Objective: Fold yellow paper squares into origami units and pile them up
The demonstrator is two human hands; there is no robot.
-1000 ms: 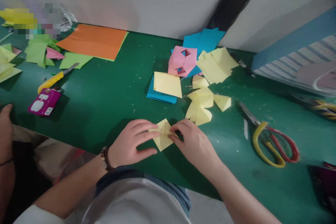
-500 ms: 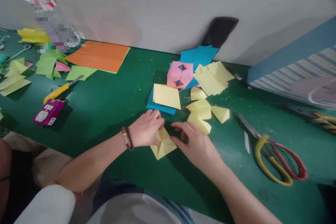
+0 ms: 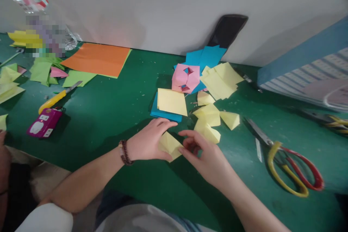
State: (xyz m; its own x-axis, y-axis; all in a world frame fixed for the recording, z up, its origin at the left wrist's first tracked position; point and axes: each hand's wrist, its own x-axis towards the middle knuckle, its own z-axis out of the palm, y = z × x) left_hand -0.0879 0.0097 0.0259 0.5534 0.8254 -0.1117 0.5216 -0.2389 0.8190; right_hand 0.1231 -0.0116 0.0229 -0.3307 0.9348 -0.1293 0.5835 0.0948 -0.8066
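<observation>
A small folded sheet of pale yellow paper [image 3: 170, 145] with crossing creases is between my two hands just above the green table. My left hand [image 3: 149, 140], with a beaded bracelet at the wrist, grips its left side, thumb at the lower edge and fingers behind. From the right, my right hand [image 3: 203, 150] has its thumb on the paper's right corner, the other fingers curled. Just beyond lie a stack of yellow squares [image 3: 172, 101] and blue squares [image 3: 165, 115]. Several folded yellow pieces [image 3: 208, 114] sit beyond my right hand.
Open scissors [image 3: 288, 166] with yellow and red handles lie at right, near pliers [image 3: 323, 117]. A pink folded paper shape [image 3: 186, 78] stands mid-back. Left are a yellow cutter [image 3: 53, 102], a purple box [image 3: 45, 122], orange paper [image 3: 96, 59] and a bottle. A phone [image 3: 228, 30] leans on the wall.
The yellow paper has been turned and lifted, showing a smaller face. My left hand has opened wider around it, and my right thumb has come onto its corner. The view has shifted slightly.
</observation>
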